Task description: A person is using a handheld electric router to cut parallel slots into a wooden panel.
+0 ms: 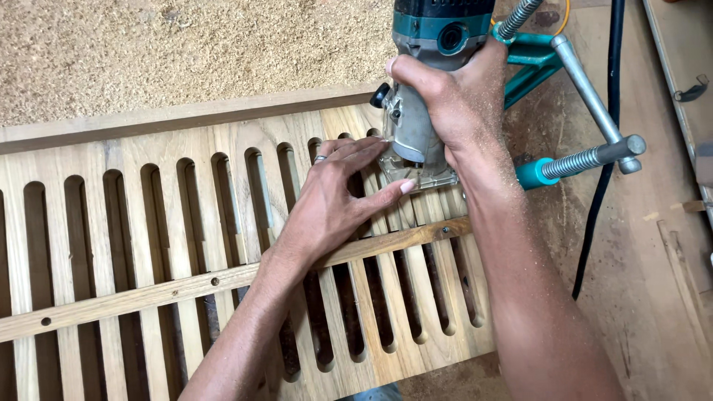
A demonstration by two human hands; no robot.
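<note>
A teal and grey trim router (423,89) stands upright on a slotted wooden panel (134,223). My right hand (460,96) wraps around its grey body from the right, dusted with sawdust. Flat on the panel lies my left hand (334,193), fingers spread and thumb touching the router's clear base plate (427,177); a ring shows on one finger. A thin wooden guide strip (148,293) with small holes crosses the slots at a slant, passing under my left wrist.
A teal clamp (587,126) with a steel bar and threaded screw grips the panel's right end. A black cable (605,148) runs down the right side. Sawdust (186,44) covers the surface beyond a wooden rail (186,115).
</note>
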